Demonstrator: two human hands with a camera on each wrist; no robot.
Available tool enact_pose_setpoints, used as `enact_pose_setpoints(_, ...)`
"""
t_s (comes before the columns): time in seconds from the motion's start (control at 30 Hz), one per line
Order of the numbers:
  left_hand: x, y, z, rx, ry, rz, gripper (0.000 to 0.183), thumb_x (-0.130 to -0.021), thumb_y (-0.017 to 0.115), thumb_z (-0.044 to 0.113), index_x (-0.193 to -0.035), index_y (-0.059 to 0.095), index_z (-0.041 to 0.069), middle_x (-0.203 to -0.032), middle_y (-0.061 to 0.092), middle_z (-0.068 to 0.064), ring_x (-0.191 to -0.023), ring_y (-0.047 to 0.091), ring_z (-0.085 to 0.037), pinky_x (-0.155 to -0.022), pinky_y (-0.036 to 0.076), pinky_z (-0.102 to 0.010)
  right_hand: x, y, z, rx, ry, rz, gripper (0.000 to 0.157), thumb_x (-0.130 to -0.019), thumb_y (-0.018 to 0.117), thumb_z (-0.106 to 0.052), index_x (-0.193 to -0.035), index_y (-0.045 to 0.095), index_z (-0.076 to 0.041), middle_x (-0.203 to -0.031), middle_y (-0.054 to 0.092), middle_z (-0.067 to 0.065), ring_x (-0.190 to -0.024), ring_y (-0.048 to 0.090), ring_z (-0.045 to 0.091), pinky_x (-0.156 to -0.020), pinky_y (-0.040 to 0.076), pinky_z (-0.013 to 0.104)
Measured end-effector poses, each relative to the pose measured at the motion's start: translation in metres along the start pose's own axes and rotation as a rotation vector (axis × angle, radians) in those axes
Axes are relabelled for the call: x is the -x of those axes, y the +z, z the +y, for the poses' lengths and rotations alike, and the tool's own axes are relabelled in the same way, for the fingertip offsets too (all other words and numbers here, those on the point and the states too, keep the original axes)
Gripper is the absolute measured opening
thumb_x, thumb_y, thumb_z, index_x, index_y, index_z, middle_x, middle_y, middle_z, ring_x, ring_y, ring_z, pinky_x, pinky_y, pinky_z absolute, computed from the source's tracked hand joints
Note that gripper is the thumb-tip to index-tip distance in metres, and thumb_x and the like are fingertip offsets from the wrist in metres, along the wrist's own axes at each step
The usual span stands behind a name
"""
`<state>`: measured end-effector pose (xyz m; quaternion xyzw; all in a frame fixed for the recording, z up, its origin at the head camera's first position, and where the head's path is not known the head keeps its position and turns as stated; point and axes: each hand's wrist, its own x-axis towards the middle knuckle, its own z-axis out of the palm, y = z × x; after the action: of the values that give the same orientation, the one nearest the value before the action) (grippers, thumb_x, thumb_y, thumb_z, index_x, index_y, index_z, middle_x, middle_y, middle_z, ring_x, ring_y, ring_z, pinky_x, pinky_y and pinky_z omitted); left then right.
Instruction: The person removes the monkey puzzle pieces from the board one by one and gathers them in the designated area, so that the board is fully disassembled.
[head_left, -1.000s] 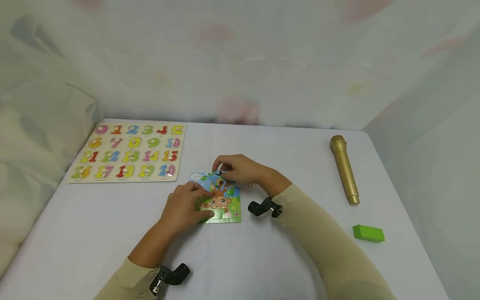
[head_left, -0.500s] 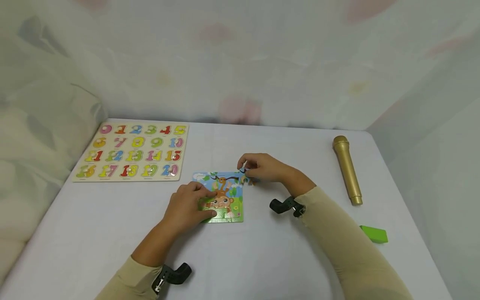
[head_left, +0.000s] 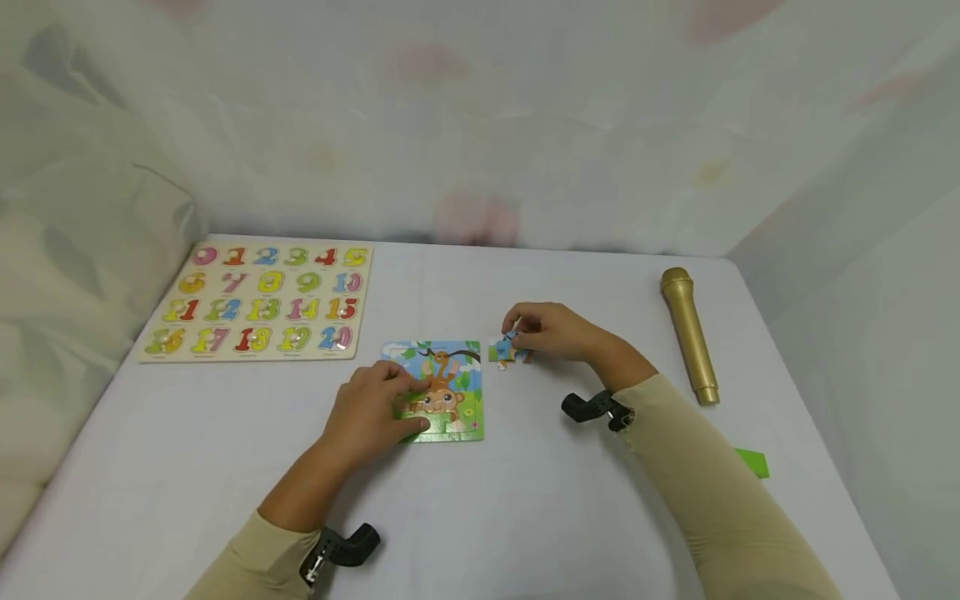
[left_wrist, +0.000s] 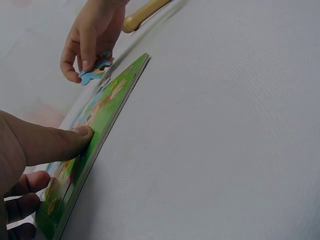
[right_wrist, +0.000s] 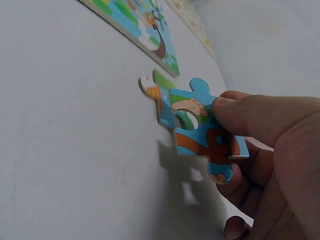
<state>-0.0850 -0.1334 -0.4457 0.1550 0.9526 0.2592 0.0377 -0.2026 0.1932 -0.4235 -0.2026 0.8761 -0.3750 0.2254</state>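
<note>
My left hand (head_left: 372,408) rests on the left part of a jigsaw puzzle board (head_left: 468,408) with a monkey hanging from a branch. In the left wrist view its thumb (left_wrist: 72,142) lies straight on the board's green border. To the right of the board, my right hand (head_left: 558,332) pinches a blue puzzle piece (right_wrist: 197,142) with a brown curl on it, between thumb and fingers. A second puzzle piece (right_wrist: 162,85), green and blue with a white knob, is partly hidden behind the held one and seems to lie on the table.
A number puzzle board (head_left: 262,310), numbered 0 to 20, lies at the back left. On the right lie a gold microphone (head_left: 690,337) and a green block (head_left: 753,461), partly covered by my right sleeve. White cloth (head_left: 480,517) covers the table; curtains hang behind.
My right hand has moved right, from the top edge of the monkey puzzle to beside it, above the loose piece. The branch it covered now shows. My left hand stays on the board.
</note>
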Motion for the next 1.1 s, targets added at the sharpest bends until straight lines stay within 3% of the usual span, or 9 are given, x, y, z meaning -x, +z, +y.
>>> enact_pose_setpoints(0.47,-0.001,-0.002,0.001,0.001,0.025,-0.001,0.056,-0.078,0.097,0.03,-0.131,0.079,0.021,-0.12,0.064,-0.003,-0.109,0.057,-0.032,-0.091,0.045,-0.059,0.016,-0.016,0.025,0.051,0.065,0.016,0.014,-0.103,0.072,-0.016,-0.116,0.074,-0.02,-0.098,0.069,0.001,-0.091,0.061,0.02,-0.083,0.05,0.037)
enact_pose_setpoints(0.73,0.001,0.002,0.001,-0.036,0.028,0.007,0.059,-0.079,0.096,0.031,-0.134,0.078,0.021,-0.12,0.063,-0.005,-0.11,0.057,-0.034,-0.091,0.045,-0.057,0.017,-0.007,0.032,0.131,0.002,0.098,0.016,-0.1,0.076,-0.014,-0.116,0.078,-0.017,-0.105,0.066,0.0,-0.089,0.058,0.018,-0.082,0.049,0.036)
enact_pose_setpoints(1.1,0.007,0.005,0.006,-0.094,0.051,0.058,0.055,-0.081,0.093,0.029,-0.133,0.078,0.018,-0.117,0.064,-0.006,-0.115,0.059,-0.038,-0.087,0.048,-0.057,0.02,-0.004,0.033,0.237,-0.055,0.182,0.019,-0.097,0.081,-0.017,-0.116,0.085,-0.018,-0.103,0.072,-0.007,-0.088,0.058,0.013,-0.079,0.048,0.034)
